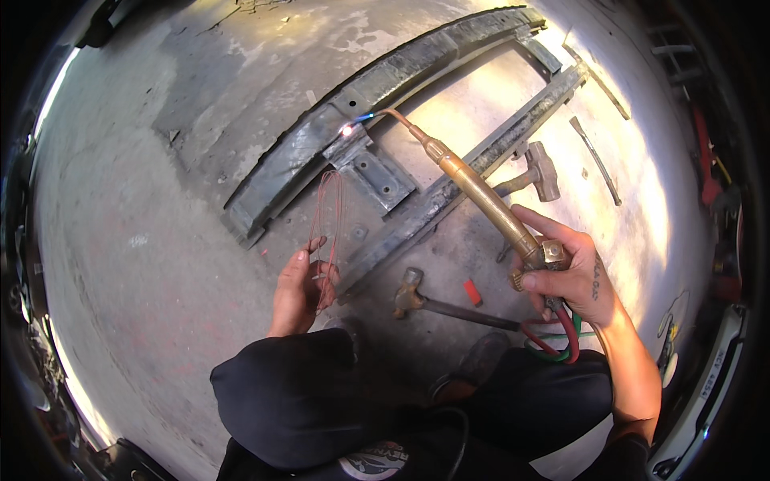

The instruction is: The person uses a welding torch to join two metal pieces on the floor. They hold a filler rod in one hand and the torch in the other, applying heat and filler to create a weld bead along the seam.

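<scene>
My right hand (565,268) is closed round the valve end of a brass gas torch (485,192). A blue flame (365,118) leaves its bent copper tip and meets a bright glowing spot on a curved dark metal beam (301,136). That spot lies where a short bracket (373,176) joins the beam. Between the fingers of my left hand (301,284) is a looped bundle of thin copper-coloured wire (330,212), its upper end close to the bracket, below the flame. Red and green hoses (571,341) hang from the torch beneath my right hand.
A straight metal bar (457,192) lies nearer me, under the torch. Around it on the concrete floor are a sledgehammer (544,172), a claw hammer (409,295), a small red piece (473,293) and a metal rod (597,160). My knees and shoes are close below.
</scene>
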Demonstrator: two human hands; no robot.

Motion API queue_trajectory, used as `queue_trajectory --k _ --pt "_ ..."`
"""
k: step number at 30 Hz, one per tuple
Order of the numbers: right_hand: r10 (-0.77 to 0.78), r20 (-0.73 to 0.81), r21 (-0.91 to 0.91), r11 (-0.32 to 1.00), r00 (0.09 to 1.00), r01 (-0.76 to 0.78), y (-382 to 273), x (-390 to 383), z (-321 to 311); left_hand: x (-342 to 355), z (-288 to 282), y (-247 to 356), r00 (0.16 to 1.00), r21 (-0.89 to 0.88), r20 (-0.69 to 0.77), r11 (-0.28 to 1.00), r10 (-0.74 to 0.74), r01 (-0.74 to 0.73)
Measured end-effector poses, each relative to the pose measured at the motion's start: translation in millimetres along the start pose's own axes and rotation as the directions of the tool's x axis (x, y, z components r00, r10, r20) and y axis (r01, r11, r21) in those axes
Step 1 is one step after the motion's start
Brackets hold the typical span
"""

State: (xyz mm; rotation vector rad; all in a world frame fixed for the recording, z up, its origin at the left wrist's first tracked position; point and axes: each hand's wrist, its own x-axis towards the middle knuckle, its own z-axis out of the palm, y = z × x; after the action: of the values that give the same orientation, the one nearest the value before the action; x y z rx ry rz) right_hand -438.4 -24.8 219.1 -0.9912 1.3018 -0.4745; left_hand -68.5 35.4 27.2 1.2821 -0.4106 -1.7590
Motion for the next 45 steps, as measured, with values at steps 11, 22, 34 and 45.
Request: queue_trajectory --k 11,22,34,45 --pt "-0.031 0.127 -0.127 0.991 0.991 0.048 3.4 63.1 27.5 22.6 -9.2 17.8 0.972 -0.130 0.002 0.964 0.235 -0.233" --pt "-0.030 0.079 -0.216 0.975 0.996 0.047 -2.4 66.4 30.1 37.8 -12.7 -5.4 0.989 -0.222 0.040 0.966 0.144 -0.132" --pt "-0.019 0.069 -0.253 0.967 0.997 0.036 -3.9 69.6 31.6 41.3 -14.1 -16.7 0.989 -0.261 0.038 0.957 0.144 -0.130" --pt "-0.003 0.047 -0.269 0.963 0.999 0.016 -6.8 68.3 35.9 41.3 -17.2 -17.9 0.987 -0.262 0.047 0.956 0.151 -0.134"
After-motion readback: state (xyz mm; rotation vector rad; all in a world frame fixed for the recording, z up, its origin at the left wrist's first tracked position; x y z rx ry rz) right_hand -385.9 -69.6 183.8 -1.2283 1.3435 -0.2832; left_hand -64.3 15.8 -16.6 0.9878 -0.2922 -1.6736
